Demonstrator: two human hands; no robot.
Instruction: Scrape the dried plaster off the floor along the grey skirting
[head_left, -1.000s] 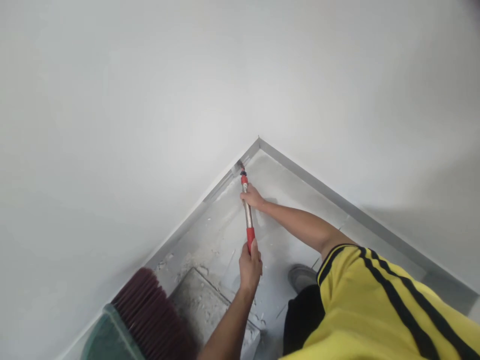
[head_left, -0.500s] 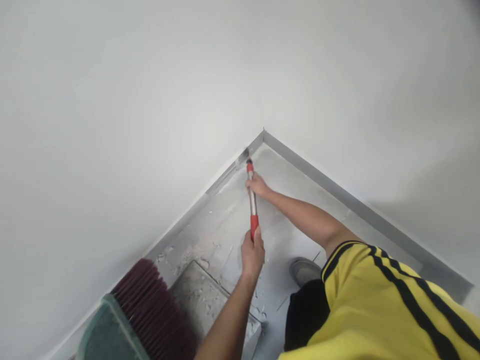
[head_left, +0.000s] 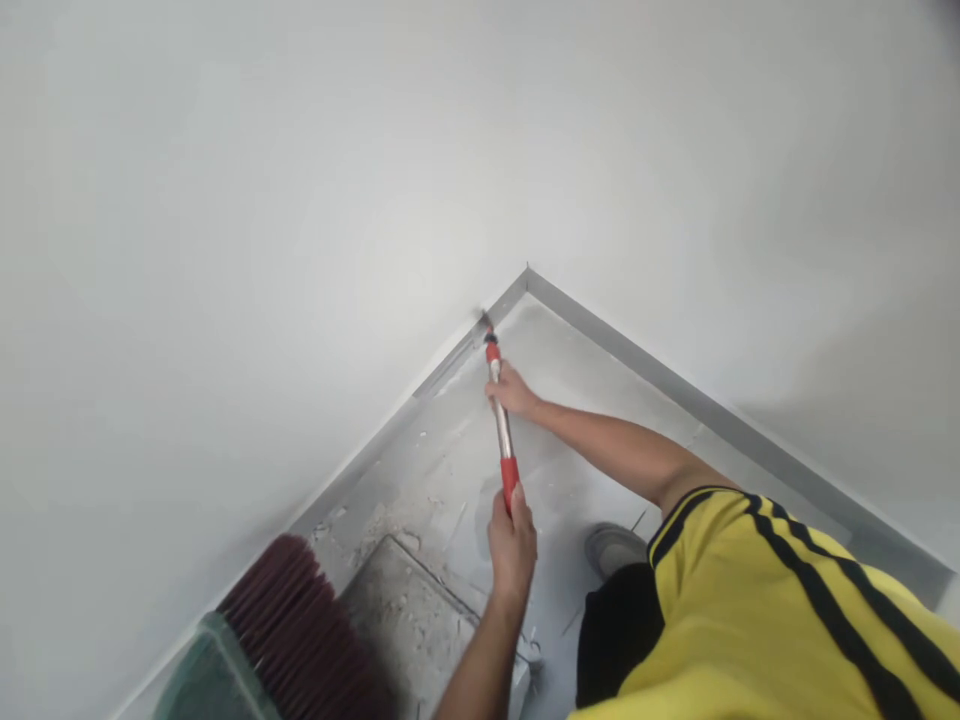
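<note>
Both hands are closed on a long-handled scraper (head_left: 503,432), which has a silver shaft and red grips. My left hand (head_left: 513,545) wraps the red grip at the near end. Farther up, my right hand (head_left: 511,390) grasps the metal shaft just below the red collar. The scraper's dark, blurred head meets the grey baseboard (head_left: 512,299) on the left wall, a short way from the corner. Along that stretch, the baseboard's lower edge looks rough and scraped.
At lower left, a broom with dark red bristles (head_left: 300,635) and a green head (head_left: 214,675) stands by a dustpan (head_left: 390,590) holding debris. Chips and dust litter the grey floor (head_left: 555,370). White walls meet at the corner; my shoe (head_left: 613,548) is at right.
The scraper and both hands have drawn back toward me, and its head has shifted slightly left along the baseboard. The view has tilted slightly.
</note>
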